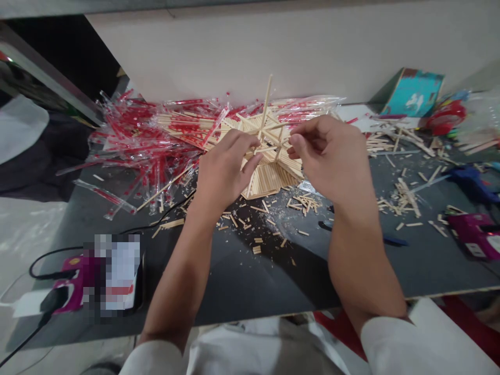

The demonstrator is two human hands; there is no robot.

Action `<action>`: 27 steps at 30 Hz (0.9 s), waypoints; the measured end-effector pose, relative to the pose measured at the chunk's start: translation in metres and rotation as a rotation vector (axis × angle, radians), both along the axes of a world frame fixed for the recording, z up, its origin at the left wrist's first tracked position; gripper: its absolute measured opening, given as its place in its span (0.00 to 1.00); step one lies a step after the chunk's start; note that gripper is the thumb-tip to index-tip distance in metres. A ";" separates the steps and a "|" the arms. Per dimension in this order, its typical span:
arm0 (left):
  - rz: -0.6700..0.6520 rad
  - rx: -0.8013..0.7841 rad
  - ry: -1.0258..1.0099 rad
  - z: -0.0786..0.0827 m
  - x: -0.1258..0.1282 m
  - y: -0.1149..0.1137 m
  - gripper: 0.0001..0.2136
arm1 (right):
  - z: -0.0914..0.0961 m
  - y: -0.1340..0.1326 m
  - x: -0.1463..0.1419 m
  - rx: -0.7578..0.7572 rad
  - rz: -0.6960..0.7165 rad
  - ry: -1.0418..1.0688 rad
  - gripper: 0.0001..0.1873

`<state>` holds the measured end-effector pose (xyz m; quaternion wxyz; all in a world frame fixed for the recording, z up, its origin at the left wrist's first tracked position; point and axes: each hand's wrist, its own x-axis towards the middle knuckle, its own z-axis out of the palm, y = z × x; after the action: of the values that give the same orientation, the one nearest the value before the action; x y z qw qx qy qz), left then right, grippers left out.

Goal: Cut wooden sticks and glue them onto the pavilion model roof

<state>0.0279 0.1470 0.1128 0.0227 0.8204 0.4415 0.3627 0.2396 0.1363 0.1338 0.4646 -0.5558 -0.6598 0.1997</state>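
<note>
In the head view, a model built of pale wooden sticks (273, 177) stands on the dark table, with slatted sloping panels and a thin upright stick (266, 101) rising from its top. My left hand (224, 166) is at the model's left side, its thumb and fingers curled around the thin sticks near the top. My right hand (332, 156) is at the right side, thumb and fingertips pinched together close to the upper sticks. Whatever lies between those fingertips is too small to make out. Cut stick pieces (304, 203) lie in front of the model.
Red-and-clear plastic wrappers (144, 140) and chopsticks (182, 125) are heaped at left and behind. A phone (123, 273) lies by a purple power strip (74, 281). To the right are a blue glue gun (474, 182), another purple power strip (474, 234) and a turquoise box (414, 92).
</note>
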 end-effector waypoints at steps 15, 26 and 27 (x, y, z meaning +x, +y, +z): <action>0.000 -0.004 -0.008 0.001 0.000 -0.001 0.08 | 0.004 -0.001 -0.009 0.015 0.013 -0.063 0.04; -0.014 -0.016 -0.017 -0.001 0.000 0.001 0.08 | 0.004 -0.002 -0.006 0.020 0.021 -0.164 0.06; -0.016 -0.018 -0.018 -0.002 0.000 0.001 0.08 | 0.005 -0.002 -0.006 0.018 0.023 -0.164 0.06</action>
<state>0.0276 0.1478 0.1112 0.0368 0.8203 0.4379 0.3660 0.2336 0.1342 0.1383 0.4115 -0.5585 -0.7038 0.1530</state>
